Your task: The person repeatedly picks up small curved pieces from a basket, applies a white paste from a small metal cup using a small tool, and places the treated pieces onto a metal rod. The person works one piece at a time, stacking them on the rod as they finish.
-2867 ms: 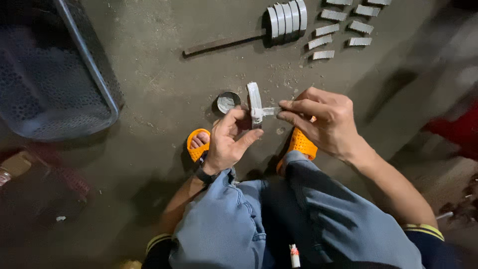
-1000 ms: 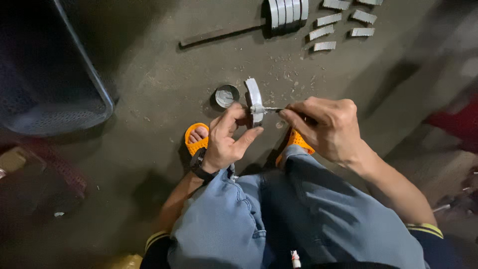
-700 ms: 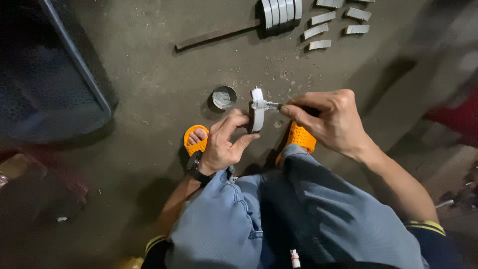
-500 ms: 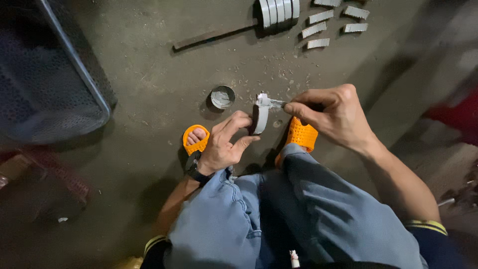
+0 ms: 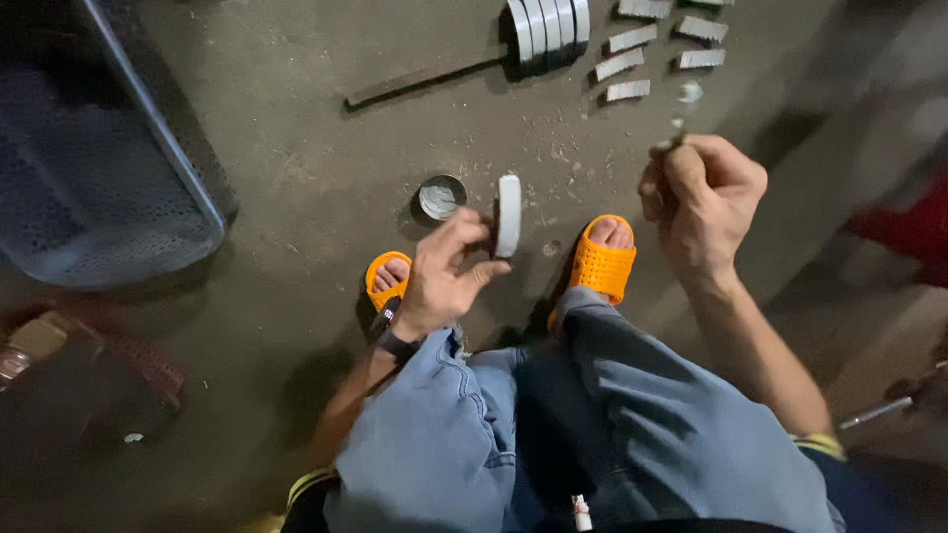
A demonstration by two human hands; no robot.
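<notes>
Hands at work over a concrete floor, seen from a head camera looking down.

Left hand (image 5: 444, 281) pinches a flat white bar (image 5: 508, 215) upright between thumb and fingers, grip half closed around its lower end, just above the floor (image 5: 296, 148) between two orange sandals (image 5: 600, 265). Right hand (image 5: 703, 197) is raised apart from the bar, fist curled tight on a small thin tool (image 5: 671, 138) whose tip pokes out; what it is cannot be told. A small round tin (image 5: 441, 196) sits beside the bar. More white bars (image 5: 622, 65) lie in rows further off, and a mesh basket (image 5: 118, 168) lies left. Held only by fingertips, the bar could slip and drop onto the toes or tin.
</notes>
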